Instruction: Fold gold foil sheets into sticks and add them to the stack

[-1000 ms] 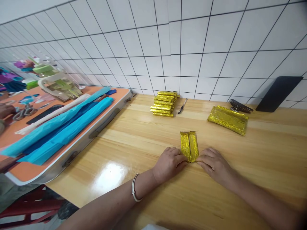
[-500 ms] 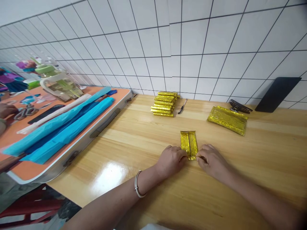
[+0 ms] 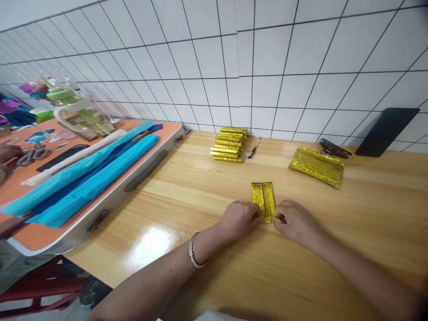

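Note:
A small rectangle of gold foil paper [image 3: 268,200] lies flat on the wooden table, with a dark seam down its middle and a narrow folded strip along its near edge. My left hand [image 3: 241,218], a silver bangle on its wrist, is closed with curled fingers pinching the near left corner. On the opposite side my right hand [image 3: 292,220] pinches the near right corner between thumb and fingers. Behind them is a stack of rolled gold foil pieces [image 3: 229,145]. A flat stack of gold foil sheets [image 3: 317,167] lies to the right.
A pen [image 3: 254,148] lies beside the rolls. Near the wall are a dark hair clip [image 3: 335,148] and a black panel [image 3: 387,132]. On the left, an orange-topped folding table [image 3: 43,238] holds blue crepe paper [image 3: 100,178], scissors [image 3: 35,154], a bottle [image 3: 83,113] and another person's hand [image 3: 9,152].
Both hands stay at the near corners of the gold foil paper with hardly any movement. The view has shifted very slightly.

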{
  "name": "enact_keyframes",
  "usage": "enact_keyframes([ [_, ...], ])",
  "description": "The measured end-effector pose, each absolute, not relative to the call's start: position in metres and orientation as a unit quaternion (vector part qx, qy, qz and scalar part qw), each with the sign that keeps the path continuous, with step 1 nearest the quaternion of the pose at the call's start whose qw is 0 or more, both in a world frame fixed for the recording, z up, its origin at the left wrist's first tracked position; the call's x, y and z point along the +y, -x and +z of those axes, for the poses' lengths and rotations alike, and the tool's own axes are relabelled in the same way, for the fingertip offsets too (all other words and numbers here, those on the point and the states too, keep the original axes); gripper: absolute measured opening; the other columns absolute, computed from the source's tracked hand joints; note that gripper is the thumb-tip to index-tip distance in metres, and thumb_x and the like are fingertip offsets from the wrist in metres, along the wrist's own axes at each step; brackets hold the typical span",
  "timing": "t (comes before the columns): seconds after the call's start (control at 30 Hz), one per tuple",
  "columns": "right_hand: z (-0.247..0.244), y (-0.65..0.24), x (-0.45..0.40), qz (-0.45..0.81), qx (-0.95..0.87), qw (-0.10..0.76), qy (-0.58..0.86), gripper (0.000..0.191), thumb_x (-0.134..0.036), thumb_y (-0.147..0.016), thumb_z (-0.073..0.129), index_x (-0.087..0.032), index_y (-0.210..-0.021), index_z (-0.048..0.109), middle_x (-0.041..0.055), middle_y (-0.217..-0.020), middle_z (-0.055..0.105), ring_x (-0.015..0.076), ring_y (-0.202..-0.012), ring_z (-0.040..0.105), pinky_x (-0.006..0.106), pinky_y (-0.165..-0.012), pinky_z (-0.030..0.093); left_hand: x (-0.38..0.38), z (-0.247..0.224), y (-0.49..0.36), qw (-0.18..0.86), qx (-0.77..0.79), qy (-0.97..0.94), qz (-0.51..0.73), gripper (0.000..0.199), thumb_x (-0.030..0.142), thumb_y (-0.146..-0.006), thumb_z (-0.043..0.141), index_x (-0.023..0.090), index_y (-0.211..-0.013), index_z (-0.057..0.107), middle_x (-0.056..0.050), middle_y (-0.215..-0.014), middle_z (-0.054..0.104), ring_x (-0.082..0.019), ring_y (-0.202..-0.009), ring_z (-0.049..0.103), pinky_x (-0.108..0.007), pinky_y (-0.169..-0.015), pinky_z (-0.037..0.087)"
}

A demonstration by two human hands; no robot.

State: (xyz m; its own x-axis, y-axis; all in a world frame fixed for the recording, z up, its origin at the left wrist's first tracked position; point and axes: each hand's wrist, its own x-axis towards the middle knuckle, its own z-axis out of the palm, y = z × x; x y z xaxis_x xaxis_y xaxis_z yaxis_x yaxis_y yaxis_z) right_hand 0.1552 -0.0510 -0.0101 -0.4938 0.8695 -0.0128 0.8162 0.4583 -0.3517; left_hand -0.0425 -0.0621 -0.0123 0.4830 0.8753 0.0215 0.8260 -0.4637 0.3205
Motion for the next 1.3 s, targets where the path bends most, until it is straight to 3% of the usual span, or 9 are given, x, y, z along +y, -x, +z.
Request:
enact_keyframes([
  [0.3,-0.005,-0.155,-0.052,0.133,-0.865,0.061,0.48,0.014,-0.019,-0.076,0.052,-0.02,-0.061,0.054,0.0037,-0.068,0.056,0.0175,-0.071,0.051,0.027,-0.063,0.035,-0.07,-0.019,0.046,0.091,0.478,-0.866,0.119,0.005,0.022,-0.085,0.048,0.018,-0.086,0.051,0.0,-0.081,0.058,-0.014,-0.071,0.054,-0.025,-0.065,0.039],
  [0.6,-0.009,-0.156,-0.051,0.123,-0.868,0.061,0.478,0.014,-0.018,-0.076,0.05,-0.02,-0.063,0.055,0.0039,-0.069,0.056,0.0171,-0.072,0.051,0.027,-0.063,0.036,-0.084,-0.018,0.04,0.011,0.307,-0.948,0.078,0.016,0.02,-0.093,0.037,0.015,-0.093,0.052,-0.007,-0.091,0.056,-0.018,-0.087,0.049,-0.031,-0.074,0.041],
  [0.9,-0.006,-0.155,-0.05,0.14,-0.864,0.063,0.48,0.013,-0.014,-0.072,0.053,-0.02,-0.06,0.054,0.0028,-0.068,0.056,0.0169,-0.071,0.051,0.027,-0.063,0.036,-0.105,-0.006,0.029,0.003,0.344,-0.939,0.019,0.02,0.015,-0.088,0.042,0.011,-0.105,0.052,-0.01,-0.093,0.056,-0.021,-0.084,0.049,-0.034,-0.075,0.042],
  [1.1,-0.011,-0.168,-0.051,0.183,-0.852,0.107,0.479,0.011,-0.026,-0.077,0.057,-0.02,-0.068,0.057,0.0024,-0.071,0.056,0.0176,-0.072,0.051,0.028,-0.064,0.039,-0.107,-0.003,0.028,0.009,0.339,-0.941,0.002,0.023,0.015,-0.087,0.042,0.011,-0.107,0.052,-0.01,-0.096,0.054,-0.02,-0.085,0.048,-0.033,-0.075,0.041],
  [1.3,-0.018,-0.173,-0.052,0.201,-0.843,0.141,0.478,0.013,-0.026,-0.079,0.055,-0.021,-0.068,0.056,0.0016,-0.069,0.055,0.0166,-0.068,0.051,0.028,-0.061,0.039,-0.104,-0.006,0.03,0.017,0.342,-0.94,-0.006,0.024,0.018,-0.088,0.043,0.012,-0.109,0.051,-0.01,-0.097,0.053,-0.021,-0.088,0.048,-0.033,-0.077,0.042],
])
